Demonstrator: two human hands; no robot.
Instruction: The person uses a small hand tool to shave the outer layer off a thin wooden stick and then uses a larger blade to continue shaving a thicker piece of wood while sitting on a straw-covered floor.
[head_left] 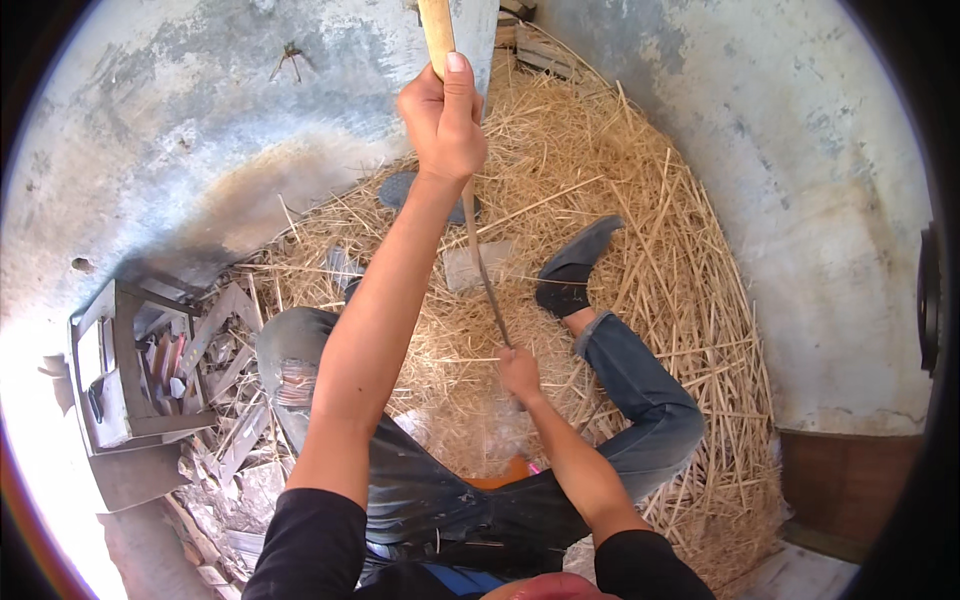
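Note:
My left hand (445, 125) is raised at arm's length in front of me, its fingers wrapped round a pale bamboo strip (437, 30) with the thumb pointing up along it. Below that fist the strip continues down as a thin, darker, slightly bent length. It reaches my right hand (520, 376), which is low between my legs and closed around the lower end. Something small and dark shows under the right fist, too unclear to name. Near my lap lies an orange object (512, 470), partly covered by my trousers.
Loose bamboo shavings (560, 130) cover the floor around my bent legs. A worn wooden cabinet (135, 370) stands at the left beside broken boards and rubble. A grey sandal (397, 188) rests by the far wall (340, 80). Curved-looking plaster walls enclose both sides.

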